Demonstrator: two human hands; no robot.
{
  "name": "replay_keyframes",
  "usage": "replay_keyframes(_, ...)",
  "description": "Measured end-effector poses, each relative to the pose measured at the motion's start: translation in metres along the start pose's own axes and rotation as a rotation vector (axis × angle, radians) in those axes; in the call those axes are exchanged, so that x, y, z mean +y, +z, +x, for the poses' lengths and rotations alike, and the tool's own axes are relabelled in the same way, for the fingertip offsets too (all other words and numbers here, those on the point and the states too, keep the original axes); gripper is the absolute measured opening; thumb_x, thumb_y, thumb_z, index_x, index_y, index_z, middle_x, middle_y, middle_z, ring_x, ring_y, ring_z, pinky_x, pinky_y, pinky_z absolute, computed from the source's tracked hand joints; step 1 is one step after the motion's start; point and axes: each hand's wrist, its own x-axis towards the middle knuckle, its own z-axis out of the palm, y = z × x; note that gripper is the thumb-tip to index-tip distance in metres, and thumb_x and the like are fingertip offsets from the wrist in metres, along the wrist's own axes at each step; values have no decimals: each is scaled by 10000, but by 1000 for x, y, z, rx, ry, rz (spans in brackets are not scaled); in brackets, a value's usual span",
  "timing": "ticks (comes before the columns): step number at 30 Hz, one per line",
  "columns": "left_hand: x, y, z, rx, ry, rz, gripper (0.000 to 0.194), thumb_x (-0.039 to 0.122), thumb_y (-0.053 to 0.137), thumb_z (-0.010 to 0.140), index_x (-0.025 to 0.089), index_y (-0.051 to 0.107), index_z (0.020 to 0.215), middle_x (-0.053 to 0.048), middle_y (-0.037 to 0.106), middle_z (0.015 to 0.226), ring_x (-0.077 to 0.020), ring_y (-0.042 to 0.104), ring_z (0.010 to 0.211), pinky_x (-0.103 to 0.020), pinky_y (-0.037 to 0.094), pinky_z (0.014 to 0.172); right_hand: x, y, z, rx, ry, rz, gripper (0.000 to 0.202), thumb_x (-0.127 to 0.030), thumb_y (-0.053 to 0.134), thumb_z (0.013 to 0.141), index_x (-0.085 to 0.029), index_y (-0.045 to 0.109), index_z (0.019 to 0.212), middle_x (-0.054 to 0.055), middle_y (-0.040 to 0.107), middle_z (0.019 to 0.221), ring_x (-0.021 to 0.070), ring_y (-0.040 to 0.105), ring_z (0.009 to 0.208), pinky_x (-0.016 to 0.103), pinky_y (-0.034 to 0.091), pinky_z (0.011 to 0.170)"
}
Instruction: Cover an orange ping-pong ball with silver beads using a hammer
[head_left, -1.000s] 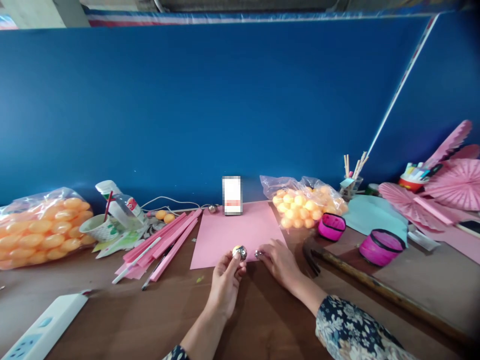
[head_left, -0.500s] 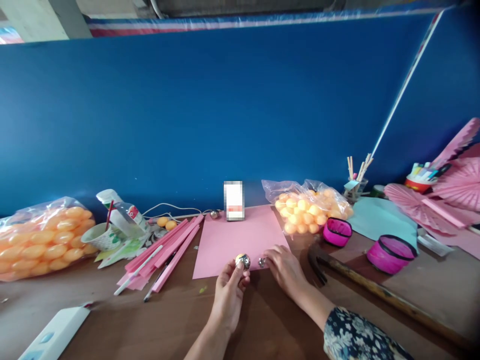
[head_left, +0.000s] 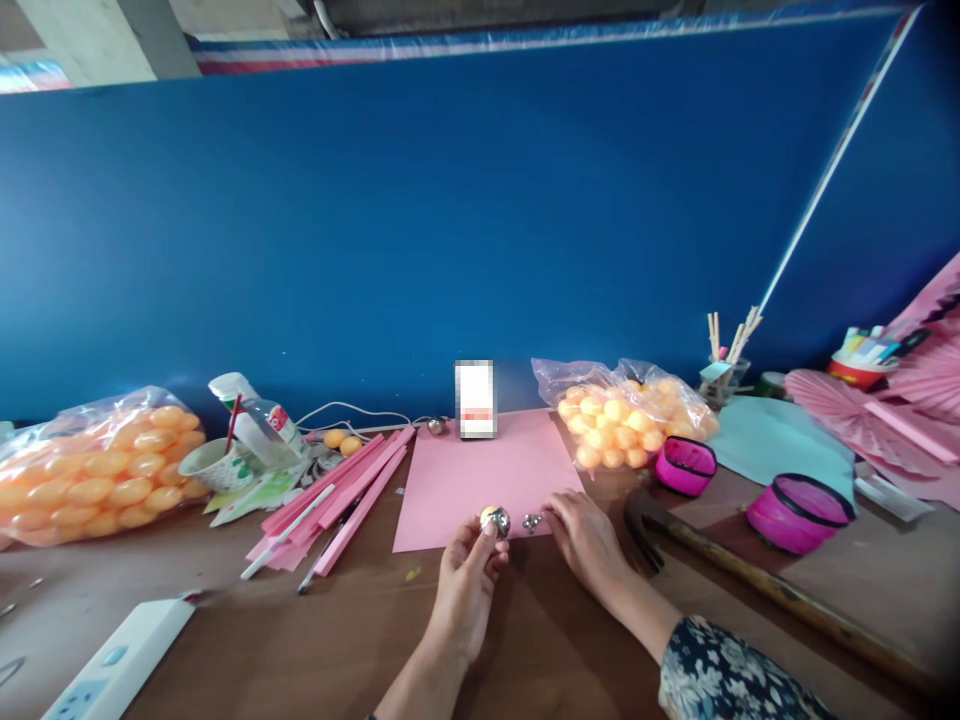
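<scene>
A small ball [head_left: 496,521], part yellow and part shiny silver, is pinched between the thumb and fingers of my left hand [head_left: 469,570]. Close to its right, a cluster of small silvery pieces [head_left: 532,523] lies at the near edge of the pink sheet [head_left: 487,470]. The fingertips of my right hand [head_left: 585,540] rest just right of that cluster, bent and close together; whether they grip anything is too small to tell.
Bags of orange balls stand at left [head_left: 97,480] and right [head_left: 619,420]. Pink strips [head_left: 337,500], a phone [head_left: 476,400], magenta containers [head_left: 799,512], a wooden-handled tool [head_left: 787,595] and a power strip [head_left: 120,660] are around.
The view has shifted slightly, moving the scene to the right. My right fingertips are now a little apart from the silvery cluster, which shows more fully. My left hand still holds the ball.
</scene>
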Motion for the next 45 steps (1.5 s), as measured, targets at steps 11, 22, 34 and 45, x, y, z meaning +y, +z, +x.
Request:
replay_keyframes(11,0,-1,-2,-26,-14,19,366,241,698,677,193,615,1030,-39,630,900,-85,580,676,-200,473,636,2,3,1,125,47,116,119,-226,431,867,-200,535,814,38,597,787,184,558,755,273,422,681)
replay_keyframes(22,-2,-3,1,-16,-48,7,360,236,687,689,170,620,1037,-57,654,872,-100,600,673,-211,495,641,6,7,2,199,41,238,108,-204,421,850,-192,522,814,36,600,748,174,578,677,265,441,631)
replay_keyframes(34,-2,-2,0,-2,-17,22,302,229,683,694,164,600,977,-48,636,875,-100,602,673,-218,506,651,-2,-2,2,218,87,381,161,-282,448,862,-194,562,790,41,644,733,176,608,666,264,470,633)
replay_keyframes(45,-2,-4,0,-36,-6,23,325,208,657,723,195,560,1033,-45,615,1000,-107,609,776,-243,497,746,-15,-7,-3,212,123,522,133,-258,489,840,-188,599,867,58,654,828,184,614,732,269,484,674)
